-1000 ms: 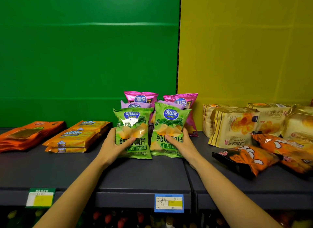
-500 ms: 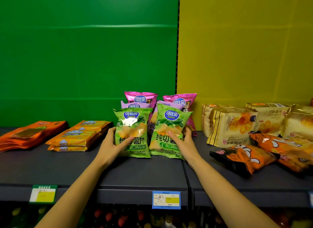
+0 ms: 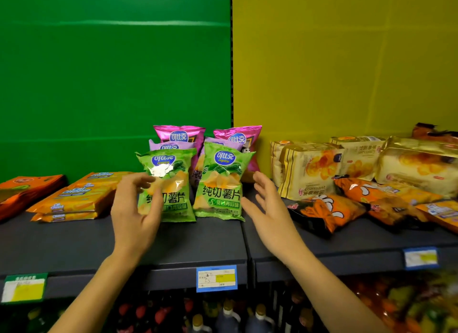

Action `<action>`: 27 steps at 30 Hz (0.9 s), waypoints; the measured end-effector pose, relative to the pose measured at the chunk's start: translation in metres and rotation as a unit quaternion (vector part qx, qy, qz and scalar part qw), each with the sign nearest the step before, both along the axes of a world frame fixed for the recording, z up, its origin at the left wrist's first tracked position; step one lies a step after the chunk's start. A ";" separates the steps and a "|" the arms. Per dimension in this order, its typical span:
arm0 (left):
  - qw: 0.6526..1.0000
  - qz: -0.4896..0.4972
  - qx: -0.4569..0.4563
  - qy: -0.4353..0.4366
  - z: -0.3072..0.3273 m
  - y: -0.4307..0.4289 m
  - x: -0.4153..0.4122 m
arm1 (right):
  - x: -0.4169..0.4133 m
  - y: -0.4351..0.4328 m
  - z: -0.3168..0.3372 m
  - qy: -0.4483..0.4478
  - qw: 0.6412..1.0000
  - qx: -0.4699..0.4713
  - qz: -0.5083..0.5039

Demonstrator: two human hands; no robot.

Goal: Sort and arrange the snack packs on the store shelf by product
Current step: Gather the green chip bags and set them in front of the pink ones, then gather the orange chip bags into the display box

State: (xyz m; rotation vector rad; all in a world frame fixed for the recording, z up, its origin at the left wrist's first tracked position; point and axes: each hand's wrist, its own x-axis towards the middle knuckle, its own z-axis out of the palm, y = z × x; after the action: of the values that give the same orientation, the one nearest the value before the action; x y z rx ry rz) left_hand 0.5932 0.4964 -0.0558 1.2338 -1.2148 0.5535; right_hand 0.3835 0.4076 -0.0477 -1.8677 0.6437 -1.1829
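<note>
Two green chip packs stand upright side by side on the dark shelf (image 3: 74, 243), the left pack (image 3: 173, 184) and the right pack (image 3: 221, 181). Behind them stand purple packs (image 3: 171, 145) and pink packs (image 3: 238, 137). My left hand (image 3: 136, 209) hovers in front of the left green pack with relaxed, spread fingers, holding nothing. My right hand (image 3: 270, 211) is open just right of the right green pack, palm toward it, not touching.
Flat orange cheese packs (image 3: 71, 199) and darker orange packs (image 3: 22, 189) lie at the left. Croissant packs (image 3: 309, 169) and orange snack bags (image 3: 329, 211) crowd the right. Price tags (image 3: 216, 278) hang on the shelf's front edge; bottles stand below.
Both hands have let go of the green packs and drawn back toward me with fingers spread. The two packs stay upright where they were.
</note>
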 end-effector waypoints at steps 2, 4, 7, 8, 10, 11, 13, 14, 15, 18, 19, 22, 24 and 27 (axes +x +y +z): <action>0.999 -0.029 0.042 -0.015 0.005 -0.006 -0.025 | -0.025 0.008 0.009 -0.020 0.999 -0.034 0.008; 0.993 -0.059 0.097 -0.035 0.011 -0.017 -0.051 | -0.052 0.007 0.019 -0.025 0.998 -0.056 -0.004; 0.978 -0.096 0.169 -0.074 0.020 -0.042 -0.090 | -0.094 -0.012 0.033 -0.016 0.994 -0.089 -0.054; 0.973 -0.105 0.187 -0.085 0.023 -0.051 -0.104 | -0.109 -0.022 0.036 -0.007 0.992 -0.097 -0.077; 0.965 -0.109 0.215 -0.106 0.028 -0.069 -0.129 | -0.140 -0.046 0.041 0.028 0.986 -0.099 -0.128; 0.961 -0.108 0.228 -0.113 0.030 -0.080 -0.140 | -0.156 -0.059 0.043 0.047 0.983 -0.095 -0.152; 0.954 -0.098 0.261 -0.108 0.032 -0.099 -0.162 | -0.187 -0.085 0.045 0.088 0.971 -0.086 -0.206; 0.949 -0.088 0.286 -0.100 0.033 -0.109 -0.172 | -0.202 -0.098 0.045 0.111 0.963 -0.081 -0.232; 0.940 -0.074 0.318 -0.095 0.034 -0.119 -0.182 | -0.215 -0.110 0.045 0.137 0.955 -0.073 -0.252; 0.887 -0.020 0.450 -0.101 0.038 -0.151 -0.205 | -0.243 -0.142 0.037 0.235 0.928 -0.055 -0.284; 0.862 -0.018 0.497 -0.094 0.040 -0.160 -0.211 | -0.249 -0.149 0.033 0.265 0.918 -0.054 -0.290; 0.784 -0.058 0.617 -0.049 0.041 -0.177 -0.223 | -0.257 -0.162 0.020 0.327 0.899 -0.049 -0.286; 0.752 -0.096 0.652 -0.011 0.036 -0.179 -0.222 | -0.257 -0.166 0.012 0.364 0.893 -0.044 -0.262; 0.748 -0.109 0.655 0.011 0.029 -0.174 -0.216 | -0.258 -0.169 0.009 0.392 0.888 -0.041 -0.236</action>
State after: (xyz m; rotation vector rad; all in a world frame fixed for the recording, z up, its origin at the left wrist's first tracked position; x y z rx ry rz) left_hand 0.3771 0.3228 -0.0269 2.1602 -1.7422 -0.6882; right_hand 0.1252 0.2390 -0.0382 -2.3329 1.5836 -0.6806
